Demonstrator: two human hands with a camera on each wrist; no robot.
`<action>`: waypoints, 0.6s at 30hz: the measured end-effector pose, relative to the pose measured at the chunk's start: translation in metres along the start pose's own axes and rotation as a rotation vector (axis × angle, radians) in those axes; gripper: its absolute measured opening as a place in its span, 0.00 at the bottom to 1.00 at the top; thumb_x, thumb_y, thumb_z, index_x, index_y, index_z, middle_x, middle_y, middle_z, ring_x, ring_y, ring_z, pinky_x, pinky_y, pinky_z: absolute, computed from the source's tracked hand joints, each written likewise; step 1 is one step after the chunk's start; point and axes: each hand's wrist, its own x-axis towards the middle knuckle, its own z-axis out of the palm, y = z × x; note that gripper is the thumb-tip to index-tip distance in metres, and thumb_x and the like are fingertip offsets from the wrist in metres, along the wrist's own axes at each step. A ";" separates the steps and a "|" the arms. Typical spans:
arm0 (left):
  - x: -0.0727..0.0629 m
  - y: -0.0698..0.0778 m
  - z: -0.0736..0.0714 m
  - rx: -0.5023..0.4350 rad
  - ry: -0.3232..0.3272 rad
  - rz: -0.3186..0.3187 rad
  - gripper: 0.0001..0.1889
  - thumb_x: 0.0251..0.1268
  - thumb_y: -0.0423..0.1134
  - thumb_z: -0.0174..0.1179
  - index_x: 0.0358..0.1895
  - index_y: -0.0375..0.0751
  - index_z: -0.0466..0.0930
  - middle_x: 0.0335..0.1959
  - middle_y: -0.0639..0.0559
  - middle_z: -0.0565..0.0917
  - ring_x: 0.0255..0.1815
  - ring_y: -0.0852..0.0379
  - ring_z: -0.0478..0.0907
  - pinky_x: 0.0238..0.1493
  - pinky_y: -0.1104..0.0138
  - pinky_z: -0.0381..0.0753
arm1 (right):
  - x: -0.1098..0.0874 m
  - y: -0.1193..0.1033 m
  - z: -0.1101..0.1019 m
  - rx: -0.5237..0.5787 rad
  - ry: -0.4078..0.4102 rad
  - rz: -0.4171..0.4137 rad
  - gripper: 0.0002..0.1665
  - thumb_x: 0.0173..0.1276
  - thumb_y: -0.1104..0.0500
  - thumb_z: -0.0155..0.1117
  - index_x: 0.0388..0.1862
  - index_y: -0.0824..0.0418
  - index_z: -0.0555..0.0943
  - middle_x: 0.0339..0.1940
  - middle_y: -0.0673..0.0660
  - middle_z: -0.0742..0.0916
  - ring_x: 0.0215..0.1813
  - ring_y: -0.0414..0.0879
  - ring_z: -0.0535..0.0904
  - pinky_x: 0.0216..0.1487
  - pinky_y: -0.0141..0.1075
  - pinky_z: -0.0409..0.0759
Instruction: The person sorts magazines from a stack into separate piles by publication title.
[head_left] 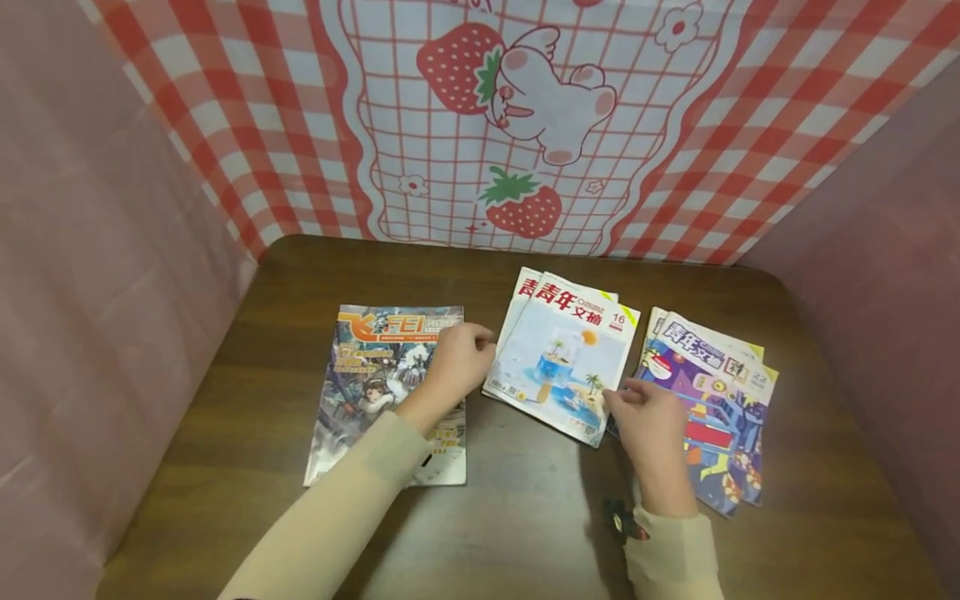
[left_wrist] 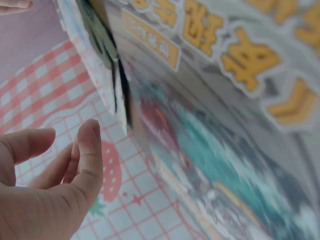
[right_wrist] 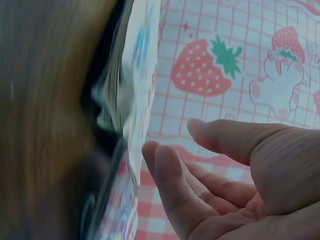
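In the head view, a magazine with a blue seaside cover [head_left: 558, 367] lies in the middle, on top of a similar one [head_left: 525, 290] that shows along its left side. My left hand [head_left: 459, 360] is by its left edge, over the comic-style FEI magazine [head_left: 348, 433]. My right hand [head_left: 654, 425] is at the lower right edge, overlapping the purple-covered magazine [head_left: 705, 417]. Both wrist views show a gap between thumb and fingers, with nothing held in the left hand [left_wrist: 55, 185] or the right hand [right_wrist: 225, 185].
Under the purple magazine another one [head_left: 759, 458] sticks out at the right. Everything lies on a brown wooden table [head_left: 510, 533]. Behind it hangs a red-checked strawberry cloth [head_left: 450, 200], with pink curtains [head_left: 97, 275] at the sides. A small dark object [head_left: 618, 518] sits by the right wrist.
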 end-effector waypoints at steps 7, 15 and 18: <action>-0.019 -0.002 -0.020 -0.063 0.060 -0.034 0.11 0.62 0.30 0.64 0.46 0.30 0.88 0.35 0.43 0.88 0.35 0.50 0.85 0.39 0.59 0.84 | -0.010 -0.014 0.011 0.090 0.008 -0.075 0.20 0.69 0.59 0.71 0.53 0.72 0.83 0.42 0.65 0.89 0.45 0.56 0.87 0.38 0.27 0.81; -0.044 -0.009 -0.046 -0.162 0.119 -0.115 0.13 0.66 0.31 0.62 0.50 0.30 0.87 0.39 0.43 0.87 0.35 0.51 0.85 0.36 0.59 0.85 | -0.020 -0.032 0.029 0.253 -0.076 -0.162 0.18 0.68 0.64 0.72 0.53 0.73 0.83 0.45 0.65 0.88 0.46 0.54 0.87 0.40 0.22 0.80; -0.053 -0.012 -0.054 -0.174 0.135 -0.156 0.13 0.67 0.32 0.62 0.51 0.30 0.86 0.41 0.43 0.87 0.38 0.51 0.84 0.37 0.60 0.85 | -0.025 -0.038 0.038 0.307 -0.101 -0.196 0.18 0.66 0.66 0.73 0.52 0.74 0.83 0.46 0.67 0.88 0.46 0.55 0.87 0.42 0.25 0.81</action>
